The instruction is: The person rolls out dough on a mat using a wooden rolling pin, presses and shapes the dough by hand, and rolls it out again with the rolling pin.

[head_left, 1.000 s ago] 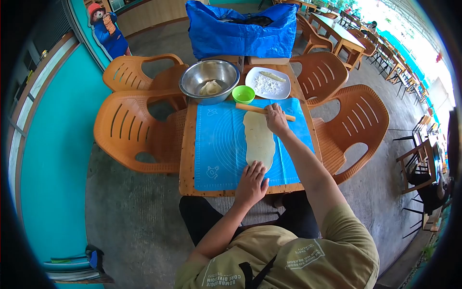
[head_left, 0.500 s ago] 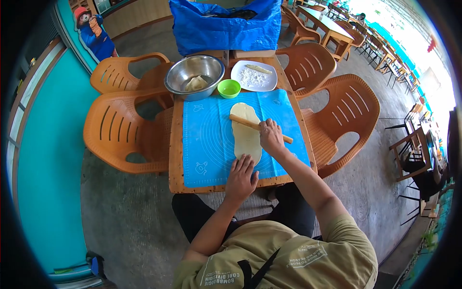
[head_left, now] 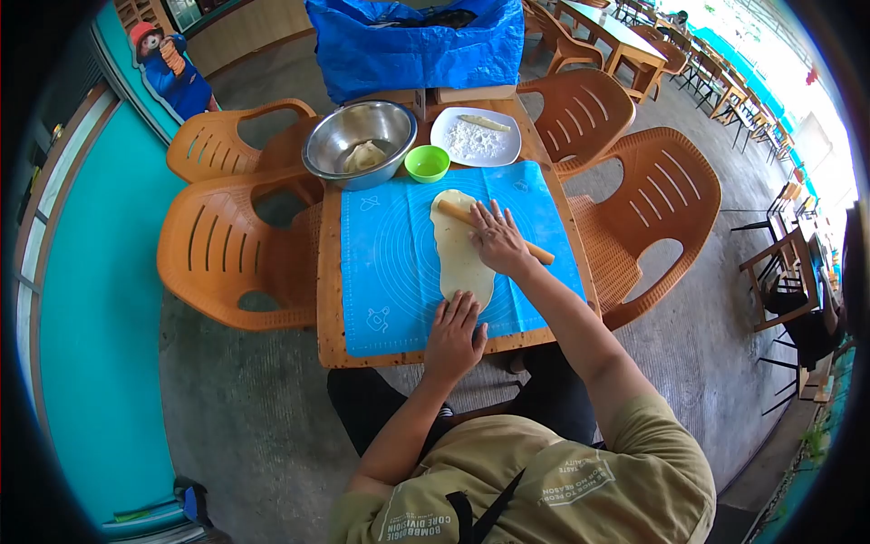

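On the blue mat [head_left: 390,272], a long, thin dough sheet [head_left: 462,263] lies just right of the mat's middle, running from near its far edge toward its near edge. The rolling pin [head_left: 451,210] lies aslant over the far part of the sheet, its right end out past the dough above the mat's right side and closer to the person than its left end. The right hand [head_left: 498,240] rests palm down across the pin, fingers stretched out and spread, laid over the wood rather than wrapped around it. The left hand [head_left: 456,335], near the mat's front edge, lies on the sheet's near end with its fingers extended and slightly parted, gripping nothing. The mat covers much of the wooden bench [head_left: 330,308]. Beyond the mat's far left corner stands a steel bowl [head_left: 332,138] with a lump of dough [head_left: 364,156] in it; a green cup [head_left: 427,165] sits at the middle of the far edge, close beside the bowl. Right of the cup, beyond the mat, a white plate [head_left: 512,148] carries white powder [head_left: 474,140] and a pale strip [head_left: 484,122]. Farthest from the mat stands a large blue bag [head_left: 417,62].
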`<state>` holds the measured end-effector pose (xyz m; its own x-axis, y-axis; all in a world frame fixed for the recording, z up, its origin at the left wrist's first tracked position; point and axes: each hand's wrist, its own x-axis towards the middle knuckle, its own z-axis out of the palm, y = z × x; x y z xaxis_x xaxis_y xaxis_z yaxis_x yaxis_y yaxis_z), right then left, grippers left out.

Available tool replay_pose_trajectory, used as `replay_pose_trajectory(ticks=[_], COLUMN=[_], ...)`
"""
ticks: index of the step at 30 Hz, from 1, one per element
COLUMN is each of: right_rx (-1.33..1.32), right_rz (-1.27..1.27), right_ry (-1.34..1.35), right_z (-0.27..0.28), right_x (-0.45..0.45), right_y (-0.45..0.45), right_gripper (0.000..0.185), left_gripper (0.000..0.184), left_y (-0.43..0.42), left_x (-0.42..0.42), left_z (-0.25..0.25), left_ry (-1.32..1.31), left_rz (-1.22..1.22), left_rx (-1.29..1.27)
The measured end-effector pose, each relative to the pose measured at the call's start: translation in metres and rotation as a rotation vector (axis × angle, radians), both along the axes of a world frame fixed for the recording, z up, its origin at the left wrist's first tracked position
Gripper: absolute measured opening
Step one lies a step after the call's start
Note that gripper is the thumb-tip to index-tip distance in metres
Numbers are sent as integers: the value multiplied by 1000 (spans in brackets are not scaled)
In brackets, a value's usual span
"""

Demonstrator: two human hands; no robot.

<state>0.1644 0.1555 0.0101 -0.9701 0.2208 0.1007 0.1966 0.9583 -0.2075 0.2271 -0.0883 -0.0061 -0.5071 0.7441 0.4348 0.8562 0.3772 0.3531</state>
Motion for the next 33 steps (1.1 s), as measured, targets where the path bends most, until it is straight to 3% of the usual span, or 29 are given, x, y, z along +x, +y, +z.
replay_pose_trajectory(ticks=[15, 19, 22, 33], right_rx=[-10, 68, 55, 34], right_rz=[-303, -248, -2, -158], right_ry=[-186, -108, 52, -164], right_z=[9, 9, 6, 14], right_x=[-42, -37, -21, -47], right_y=[41, 27, 13, 39], right_gripper=[72, 70, 68, 70], left_gripper=[45, 46, 46, 46], left_y=[1, 0, -1, 1], left_x=[1, 0, 1, 0], left_z=[0, 0, -1, 2], left_ry=[39, 35, 17, 19], left_rz=[18, 21, 19, 19], left_rx=[-47, -44, -42, -68])
